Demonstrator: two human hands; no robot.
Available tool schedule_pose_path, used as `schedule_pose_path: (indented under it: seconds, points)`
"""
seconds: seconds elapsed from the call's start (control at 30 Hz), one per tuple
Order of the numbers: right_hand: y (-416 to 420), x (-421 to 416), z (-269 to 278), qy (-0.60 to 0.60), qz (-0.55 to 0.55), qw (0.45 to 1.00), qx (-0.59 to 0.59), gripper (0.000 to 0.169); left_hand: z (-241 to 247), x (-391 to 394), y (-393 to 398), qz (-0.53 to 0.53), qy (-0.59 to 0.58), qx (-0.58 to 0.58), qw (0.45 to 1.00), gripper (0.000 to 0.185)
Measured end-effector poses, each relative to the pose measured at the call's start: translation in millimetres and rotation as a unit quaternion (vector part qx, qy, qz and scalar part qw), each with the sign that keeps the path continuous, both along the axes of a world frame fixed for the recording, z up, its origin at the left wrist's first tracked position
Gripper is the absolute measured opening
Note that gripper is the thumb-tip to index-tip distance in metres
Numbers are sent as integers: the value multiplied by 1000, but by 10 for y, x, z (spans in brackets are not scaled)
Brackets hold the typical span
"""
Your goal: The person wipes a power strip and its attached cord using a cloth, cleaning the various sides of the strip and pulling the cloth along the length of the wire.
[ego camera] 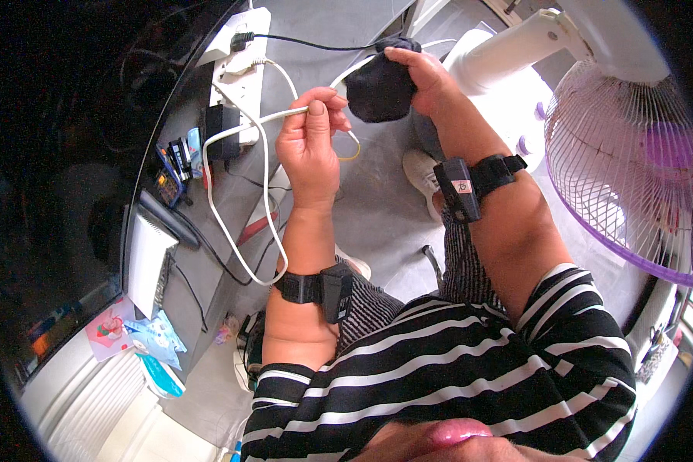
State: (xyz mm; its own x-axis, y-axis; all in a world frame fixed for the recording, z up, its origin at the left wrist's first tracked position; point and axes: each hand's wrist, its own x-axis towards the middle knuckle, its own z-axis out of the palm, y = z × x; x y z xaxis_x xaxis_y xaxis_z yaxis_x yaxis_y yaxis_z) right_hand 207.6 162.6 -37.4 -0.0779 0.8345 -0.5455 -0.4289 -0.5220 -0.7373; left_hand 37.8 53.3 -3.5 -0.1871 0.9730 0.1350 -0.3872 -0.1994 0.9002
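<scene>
My left hand (309, 147) pinches a white power cable (268, 202) between thumb and fingers. The cable hangs in a long loop on the left, its lower bend beside my left forearm. In my right hand (430, 81) is a black cloth (381, 89), which lies against the white cable beyond my left hand; whether it wraps all the way round is hidden. Behind the left hand, a white power strip (248, 78) lies on the grey desk, with a black plug (242, 41) and a white plug (239, 64) in it.
A white-and-purple fan (618, 167) leans in at the right above its white base (496, 110). On the left stand a large black screen (63, 173), a black adapter (222, 130), a white box-shaped device (150, 260) and a blue tissue packet (159, 338). Below is grey floor (381, 190).
</scene>
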Motion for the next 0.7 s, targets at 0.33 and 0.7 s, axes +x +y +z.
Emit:
schedule_pose_path:
  seconds: [0.33,0.7]
  points:
    - [-109,274,21,-571,145,768,251,38,12,-33,-72,-10,31,11,999,21]
    - [-445,-81,228,-581,184,677,412,31,38,42,-144,-19,-1,18,1000,18]
